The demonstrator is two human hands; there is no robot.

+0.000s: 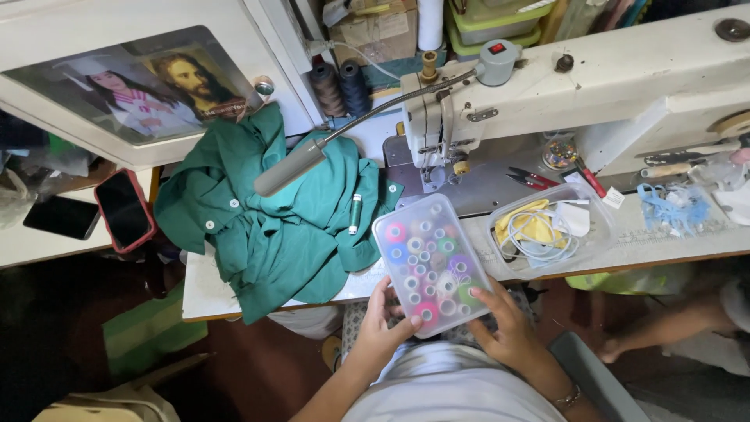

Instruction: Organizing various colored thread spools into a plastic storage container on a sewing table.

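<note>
The clear plastic thread box (431,264) sat at the near edge of the sewing surface (205,291), tilted toward the person, just right of the green garment (273,219). The left hand (383,324) closed its grip on the box's near left corner; the right hand (504,327) clasped the near right corner, fingers curled over the rim. It looked light and rigid but smooth, likely slippery, its spools apt to rattle, so taking it by opposite edges seemed safest. Counted: one box with roughly twenty small spools, two large dark thread cones (339,87), one loose green spool (355,212), two phones (123,209), and one clear tub (547,228).
</note>
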